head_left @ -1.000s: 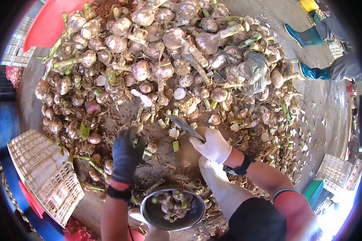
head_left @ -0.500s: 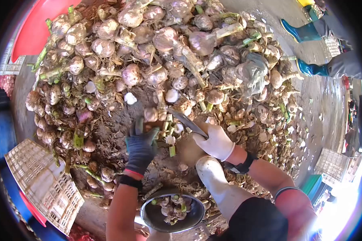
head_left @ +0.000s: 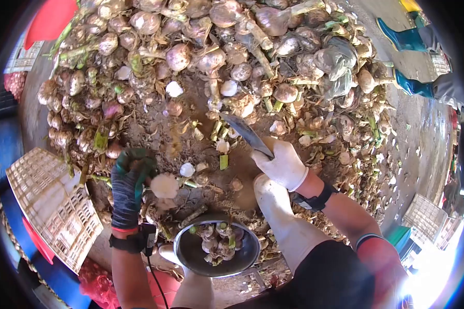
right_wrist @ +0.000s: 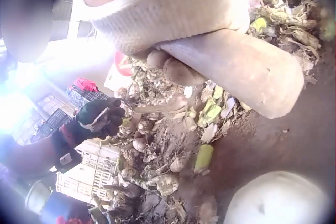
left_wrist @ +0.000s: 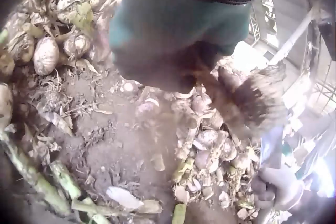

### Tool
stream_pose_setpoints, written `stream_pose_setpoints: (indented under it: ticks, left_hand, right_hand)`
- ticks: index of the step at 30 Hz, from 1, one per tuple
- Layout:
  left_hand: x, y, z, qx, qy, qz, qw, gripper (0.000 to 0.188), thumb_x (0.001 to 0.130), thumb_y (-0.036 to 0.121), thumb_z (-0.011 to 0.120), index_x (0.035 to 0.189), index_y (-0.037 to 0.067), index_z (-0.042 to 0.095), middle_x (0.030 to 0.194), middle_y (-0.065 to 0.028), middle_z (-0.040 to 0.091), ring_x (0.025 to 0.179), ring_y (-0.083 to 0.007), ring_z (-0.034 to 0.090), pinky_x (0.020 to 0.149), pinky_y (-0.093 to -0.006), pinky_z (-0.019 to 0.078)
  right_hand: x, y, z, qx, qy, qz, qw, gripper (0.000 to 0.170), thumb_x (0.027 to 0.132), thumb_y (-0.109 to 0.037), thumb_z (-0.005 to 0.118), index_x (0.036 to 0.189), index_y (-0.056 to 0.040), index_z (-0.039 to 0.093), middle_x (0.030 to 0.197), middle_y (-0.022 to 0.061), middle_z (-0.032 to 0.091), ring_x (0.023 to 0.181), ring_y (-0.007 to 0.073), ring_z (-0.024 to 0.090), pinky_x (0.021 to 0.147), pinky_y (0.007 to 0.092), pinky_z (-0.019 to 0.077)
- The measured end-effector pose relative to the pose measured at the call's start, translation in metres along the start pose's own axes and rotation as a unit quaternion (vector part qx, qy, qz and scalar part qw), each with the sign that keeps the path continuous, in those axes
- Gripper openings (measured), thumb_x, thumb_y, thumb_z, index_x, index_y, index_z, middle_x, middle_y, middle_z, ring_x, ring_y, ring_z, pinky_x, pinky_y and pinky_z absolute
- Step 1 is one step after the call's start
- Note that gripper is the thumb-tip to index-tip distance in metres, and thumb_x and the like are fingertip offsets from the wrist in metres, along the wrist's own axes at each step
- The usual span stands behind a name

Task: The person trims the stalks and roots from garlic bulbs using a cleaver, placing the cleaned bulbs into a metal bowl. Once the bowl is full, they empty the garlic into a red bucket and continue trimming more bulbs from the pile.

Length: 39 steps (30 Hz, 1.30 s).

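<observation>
In the head view my left hand [head_left: 130,180], in a dark glove with green fingers, is curled left of the work spot. It grips a garlic bulb [head_left: 165,185] by the stalk; the bulb is blurred and pale, off to the right of the fingers. The left wrist view shows its shaggy brown root end [left_wrist: 260,98]. My right hand [head_left: 282,166], white-gloved, holds a knife [head_left: 247,135] by the handle, blade pointing up and left, apart from the bulb. A metal bowl [head_left: 188,255] with trimmed garlic bulbs [head_left: 219,244] inside stands below, between the hands.
A large heap of garlic [head_left: 178,56] fills the far side. Cut stalk pieces [head_left: 224,162] and a white root slice [head_left: 187,169] lie on the ground. At left stands a pale slatted crate [head_left: 51,206]; at far right, another person's boots [head_left: 404,36].
My left hand reached toward a bulb in the heap, then moved left and back toward me with it. My right hand keeps the knife, shifted slightly in view.
</observation>
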<state>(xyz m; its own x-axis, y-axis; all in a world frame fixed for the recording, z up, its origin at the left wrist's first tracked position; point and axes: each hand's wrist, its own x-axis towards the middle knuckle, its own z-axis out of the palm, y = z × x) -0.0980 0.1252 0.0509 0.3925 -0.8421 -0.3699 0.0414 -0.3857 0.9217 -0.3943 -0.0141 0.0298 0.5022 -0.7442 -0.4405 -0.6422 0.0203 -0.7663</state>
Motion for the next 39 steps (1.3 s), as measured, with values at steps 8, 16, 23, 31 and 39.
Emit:
stream_pose_setpoints:
  ticks: [8,16,23,31,39]
  left_hand:
    - [-0.043,-0.046,0.067,0.529,-0.140,0.137,0.826,0.031,0.076,0.014,0.060,0.106,0.014,0.062,0.085,-0.0136,0.067,0.070,-0.0296,0.066,0.059,-0.0421,0.0515]
    - [-0.014,-0.073,0.089,0.464,-0.147,-0.072,0.871,0.032,0.084,0.023,0.060,0.114,0.012,0.054,0.087,-0.0084,0.065,0.078,-0.0248,0.065,0.065,-0.0365,0.0517]
    - [-0.087,-0.009,-0.054,-0.103,-0.063,-0.195,0.973,0.045,0.085,0.012,0.062,0.127,0.008,0.048,0.100,-0.0039,0.061,0.085,-0.0118,0.059,0.073,-0.0251,0.0505]
    - [-0.319,0.058,-0.189,0.080,0.207,-0.336,0.916,0.038,0.082,0.015,0.065,0.117,0.006,0.054,0.095,-0.0030,0.059,0.082,-0.0128,0.061,0.063,-0.0262,0.0514]
    - [-0.500,-0.055,-0.179,-0.371,0.306,-0.488,0.729,0.050,0.078,0.008,0.074,0.123,0.007,0.053,0.090,-0.0014,0.063,0.069,-0.0125,0.058,0.058,-0.0304,0.0511]
  right_hand:
    - [-0.010,-0.002,0.013,-0.020,-0.055,-0.016,0.998,0.022,0.083,-0.021,0.058,0.090,-0.0005,0.061,0.065,0.0160,0.056,0.058,0.0213,0.054,0.059,0.0357,0.0461]
    - [-0.021,0.005,0.024,-0.026,-0.015,-0.056,0.998,0.034,0.081,-0.018,0.061,0.111,-0.0012,0.061,0.085,0.0225,0.065,0.077,0.0316,0.066,0.071,0.0362,0.0504]
    - [-0.018,0.016,0.034,0.023,-0.006,-0.014,1.000,0.020,0.081,-0.011,0.062,0.093,0.0052,0.061,0.073,0.0100,0.064,0.068,0.0127,0.057,0.064,0.0309,0.0476]
    - [-0.007,0.018,0.059,-0.001,-0.055,-0.001,0.998,0.016,0.087,-0.010,0.059,0.097,0.0026,0.061,0.078,0.0022,0.061,0.068,0.0086,0.052,0.062,0.0268,0.0436]
    - [-0.007,0.004,0.070,-0.136,-0.091,-0.047,0.985,0.022,0.084,-0.010,0.061,0.102,0.0041,0.061,0.088,0.0087,0.067,0.080,0.0120,0.060,0.072,0.0301,0.0483]
